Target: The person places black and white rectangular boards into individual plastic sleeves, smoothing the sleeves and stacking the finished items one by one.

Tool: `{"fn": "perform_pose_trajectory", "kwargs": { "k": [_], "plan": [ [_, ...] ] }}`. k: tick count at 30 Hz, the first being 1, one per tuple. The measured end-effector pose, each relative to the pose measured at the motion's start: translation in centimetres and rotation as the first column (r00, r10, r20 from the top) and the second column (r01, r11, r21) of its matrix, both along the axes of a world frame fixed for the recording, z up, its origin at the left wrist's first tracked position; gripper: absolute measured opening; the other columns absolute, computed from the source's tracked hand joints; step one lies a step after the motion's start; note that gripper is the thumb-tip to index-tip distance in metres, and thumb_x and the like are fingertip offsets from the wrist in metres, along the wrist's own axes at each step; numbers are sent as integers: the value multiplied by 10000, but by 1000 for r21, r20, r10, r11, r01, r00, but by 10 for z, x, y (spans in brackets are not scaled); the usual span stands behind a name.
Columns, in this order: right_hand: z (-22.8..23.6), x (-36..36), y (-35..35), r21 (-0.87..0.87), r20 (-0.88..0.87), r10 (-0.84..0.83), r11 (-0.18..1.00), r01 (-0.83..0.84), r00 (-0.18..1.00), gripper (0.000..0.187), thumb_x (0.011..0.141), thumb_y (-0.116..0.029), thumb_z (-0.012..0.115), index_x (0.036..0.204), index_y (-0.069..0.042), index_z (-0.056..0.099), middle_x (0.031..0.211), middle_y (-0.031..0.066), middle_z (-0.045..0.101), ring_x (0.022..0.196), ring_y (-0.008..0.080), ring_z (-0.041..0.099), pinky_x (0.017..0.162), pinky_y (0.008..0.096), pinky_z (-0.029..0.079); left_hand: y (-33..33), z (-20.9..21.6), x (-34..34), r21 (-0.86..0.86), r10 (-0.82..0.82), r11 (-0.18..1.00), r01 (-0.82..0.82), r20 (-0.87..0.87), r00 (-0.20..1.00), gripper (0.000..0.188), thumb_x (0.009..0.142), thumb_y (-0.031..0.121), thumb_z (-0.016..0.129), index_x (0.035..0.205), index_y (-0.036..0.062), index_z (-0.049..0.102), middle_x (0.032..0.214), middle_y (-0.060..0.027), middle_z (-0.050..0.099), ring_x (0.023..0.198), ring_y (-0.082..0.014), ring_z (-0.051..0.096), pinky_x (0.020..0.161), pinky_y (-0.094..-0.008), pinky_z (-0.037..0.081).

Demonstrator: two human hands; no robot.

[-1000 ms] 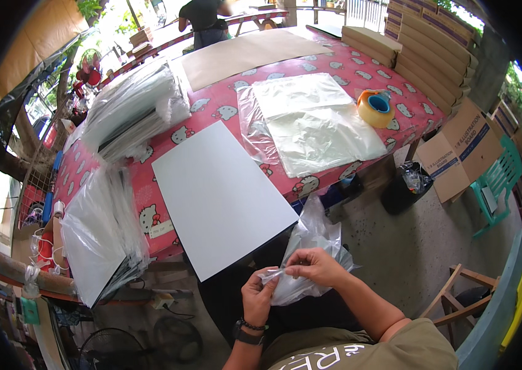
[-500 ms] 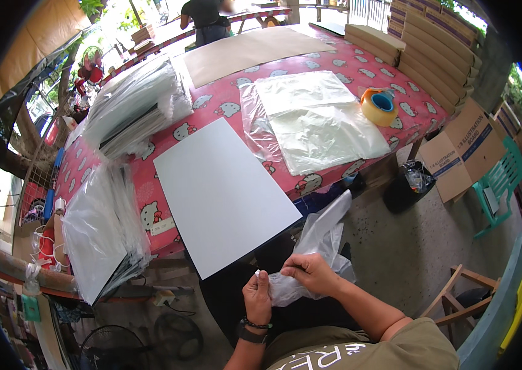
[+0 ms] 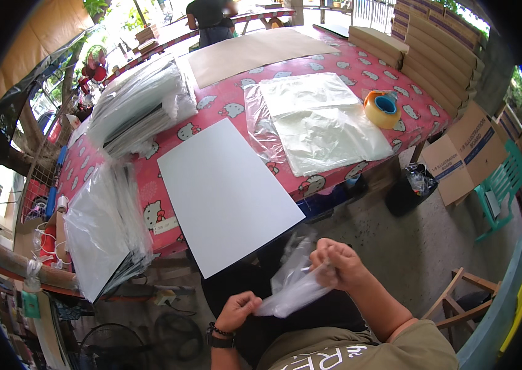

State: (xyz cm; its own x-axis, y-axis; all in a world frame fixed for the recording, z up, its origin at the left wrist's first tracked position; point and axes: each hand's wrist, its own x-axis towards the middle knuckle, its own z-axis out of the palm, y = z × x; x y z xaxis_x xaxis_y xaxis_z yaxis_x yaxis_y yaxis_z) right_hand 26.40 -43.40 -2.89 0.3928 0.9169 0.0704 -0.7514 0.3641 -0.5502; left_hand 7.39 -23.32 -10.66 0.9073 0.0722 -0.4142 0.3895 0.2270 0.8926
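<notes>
Above my lap, a clear plastic bag (image 3: 292, 287) is stretched between my two hands. Fingers of my left hand (image 3: 236, 309) pinch its lower left end. My right hand (image 3: 340, 265) is closed round its upper right part, with loose film hanging from it. Just beyond, a white board (image 3: 227, 197) lies at the table's near edge, its corner jutting over. To its right rests a pile of flat clear plastic bags (image 3: 326, 129). Left of the board, bagged boards (image 3: 107, 222) overhang the edge, and a taller stack of bagged boards (image 3: 141, 108) lies behind them.
A pink patterned cloth covers the table (image 3: 224, 111). Tape rolls (image 3: 382, 110) sit near its right edge. Brown cardboard (image 3: 261, 55) lies at the back, beside stacked cartons (image 3: 436, 58). A black bin (image 3: 410, 191) and a green chair (image 3: 501, 188) stand right. Another person (image 3: 207, 21) is far off.
My hands have moved apart, the left down and leftward, the right up and rightward. The plastic bag is now pulled taut between them, and its raised end has dropped.
</notes>
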Motion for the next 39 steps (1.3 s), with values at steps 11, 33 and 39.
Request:
{"fn": "perform_pose_trajectory", "kwargs": {
  "k": [11,33,39],
  "plan": [
    [35,-27,28,-345,854,145,876,336,500,160,848,-164,537,785,-21,504,605,11,514,517,52,426,481,211,380,-67,83,33,350,-105,936,-35,373,922,358,754,188,638,1036,6,513,1058,-139,482,903,-213,516,741,-280,422],
    [10,8,2,332,113,25,941,-62,993,587,789,-343,559,1241,-26,359,1050,108,552,919,167,532,793,327,439,-7,-14,-16,-704,489,680,206,644,589,332,754,228,574,944,-42,543,949,-179,569,759,-249,552,711,-399,419],
    [-17,22,-12,-74,559,677,615,-785,478,466,648,-39,728,1052,87,535,870,121,610,780,154,571,681,268,462,12,52,-1,-925,843,357,-128,260,470,396,858,349,436,1118,55,486,1093,-101,528,985,-214,510,909,-389,356]
  ]
}}
